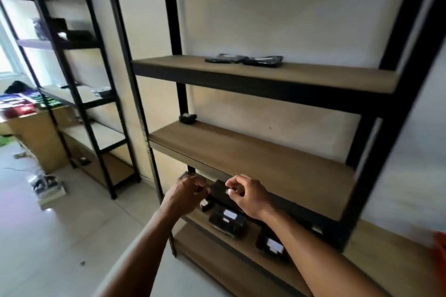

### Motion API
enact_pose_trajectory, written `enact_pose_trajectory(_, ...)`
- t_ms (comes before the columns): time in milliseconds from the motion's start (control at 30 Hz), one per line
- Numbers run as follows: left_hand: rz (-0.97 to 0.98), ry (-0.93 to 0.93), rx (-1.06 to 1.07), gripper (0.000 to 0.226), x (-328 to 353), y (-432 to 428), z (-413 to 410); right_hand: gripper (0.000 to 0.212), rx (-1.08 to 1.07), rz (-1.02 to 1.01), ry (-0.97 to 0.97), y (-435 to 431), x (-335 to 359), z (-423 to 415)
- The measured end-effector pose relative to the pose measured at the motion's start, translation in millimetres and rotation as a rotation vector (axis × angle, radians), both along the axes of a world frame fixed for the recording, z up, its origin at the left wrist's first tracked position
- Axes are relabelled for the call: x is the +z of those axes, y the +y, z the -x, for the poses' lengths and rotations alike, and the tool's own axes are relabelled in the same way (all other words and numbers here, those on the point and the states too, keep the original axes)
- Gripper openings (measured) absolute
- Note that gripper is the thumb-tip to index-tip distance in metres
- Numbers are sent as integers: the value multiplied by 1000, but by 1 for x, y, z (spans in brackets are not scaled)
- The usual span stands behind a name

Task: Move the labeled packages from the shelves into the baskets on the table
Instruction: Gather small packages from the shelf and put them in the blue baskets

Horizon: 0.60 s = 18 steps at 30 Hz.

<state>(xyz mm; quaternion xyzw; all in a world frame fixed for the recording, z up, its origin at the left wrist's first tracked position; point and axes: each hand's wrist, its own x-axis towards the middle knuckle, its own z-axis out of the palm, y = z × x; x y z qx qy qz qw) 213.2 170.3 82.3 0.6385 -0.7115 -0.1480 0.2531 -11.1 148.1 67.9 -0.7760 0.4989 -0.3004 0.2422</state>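
Against the wall stands a black-framed shelf unit (pixel 253 154) with wooden boards. In front of its low board I hold a black labeled package (pixel 220 191) between both hands. My right hand (pixel 246 196) pinches its right end by the white label. The curled fingers of my left hand (pixel 187 191) grip its left edge. Below them on the low board lie a small package (pixel 205 204) and two larger black labeled packages (pixel 226 220) (pixel 271 246). Two flat dark packages (pixel 226 58) (pixel 264 61) lie on the upper board, and a small dark one (pixel 187 118) on the middle board.
A second black rack (pixel 96 128) stands to the left with a few dark items on it. Beyond it are a cardboard box (pixel 36 132) and stacked colourful goods. Loose items (pixel 47 185) lie on the tiled floor. Something orange (pixel 440 246) shows at the right edge.
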Motion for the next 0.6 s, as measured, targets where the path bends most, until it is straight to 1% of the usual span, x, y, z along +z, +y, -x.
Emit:
enact_pose_trajectory(100, 14, -13, 35, 20, 2, -42, -33, 13, 6, 0, -1, -52, 2, -37)
enact_pose_trajectory(200, 41, -79, 40, 22, -6, -98, -67, 11, 15, 1, -28, -111, -4, -71)
enact_pose_trajectory(333, 2, -89, 38, 25, -10, -164, -101, 9, 0, -71, -76, -183, -10, -110)
enact_pose_trajectory(467, 14, -90, 28, 29, -14, -224, -131, 11, -16, -169, -115, -252, -15, -145)
enact_pose_trajectory(600, 7, -117, 17, 38, -29, -282, -161, 16, -81, -210, -182, -310, -27, -179)
